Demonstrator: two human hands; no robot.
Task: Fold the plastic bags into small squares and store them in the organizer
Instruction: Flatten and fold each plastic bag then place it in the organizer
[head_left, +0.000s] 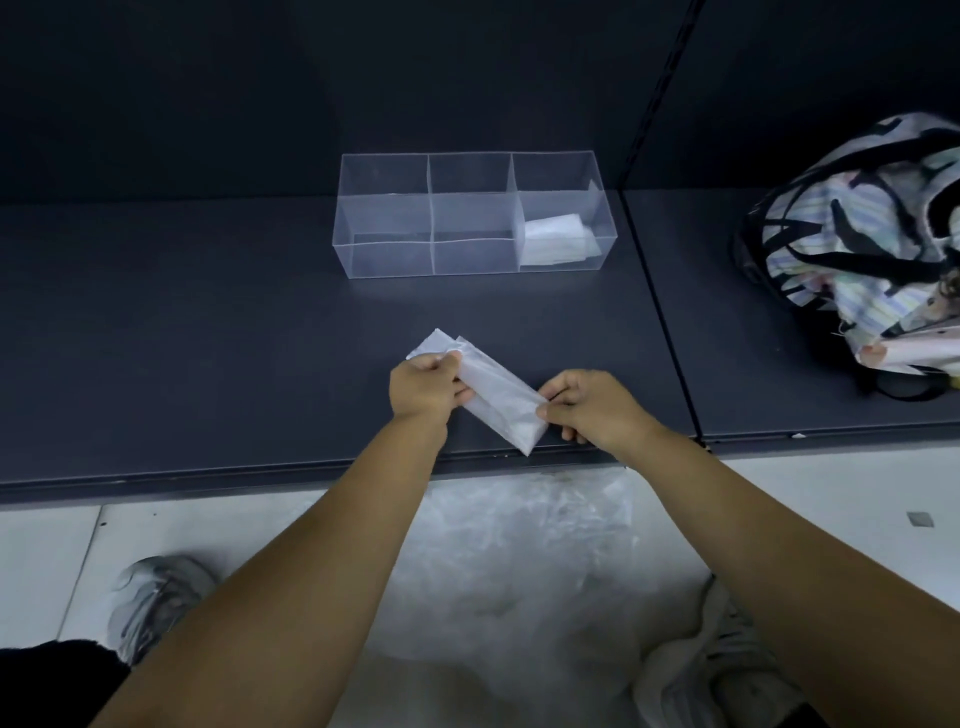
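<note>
The bag (493, 400) is a long narrow strip now, held just above the front of the shelf (208, 338). Its long axis runs on a diagonal, far-left to near-right. The left hand (423, 387) pinches the far end, where a loose flap pokes out past the fingers. The right hand (582, 410) pinches the near end, thumb on top. So both hands are clamped on it, one at each end, and neither is the nearer. To my eye the next fold wants one end brought over to the other along that diagonal.

The organizer (384, 208) sits straight ahead, well apart from the hands, with its long side facing the person. Nothing stands between it and the strip. A folded bag (558, 239) already lies in its right-hand end; the other compartments look bare. That puts the job early, I'd say.

A striped tote (857, 234) slumps far right, out of the way. Below the shelf edge, a plastic pile (509, 545) lies on the floor between the shoes (156, 597)
</note>
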